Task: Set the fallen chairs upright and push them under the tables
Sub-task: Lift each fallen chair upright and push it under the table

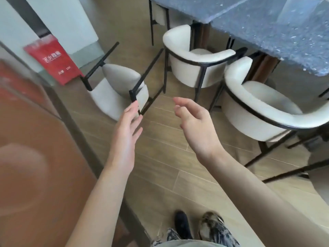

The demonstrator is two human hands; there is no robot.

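A white padded chair with black metal legs lies fallen (117,86) on the wooden floor, legs pointing up and to the right. My left hand (127,129) is open, its fingertips right at the end of the chair's nearest black leg. My right hand (194,125) is open too, fingers curled loosely, hovering over bare floor to the right of the fallen chair. Two matching chairs stand upright: one (195,63) half under the blue speckled table (267,24), another (263,107) nearer on the right.
A red box (53,59) leans against the pale wall behind the fallen chair. A glass panel with a reddish surface (35,139) runs along my left. A further chair (160,13) stands at the table's far side. My feet (195,227) are on the wooden floor.
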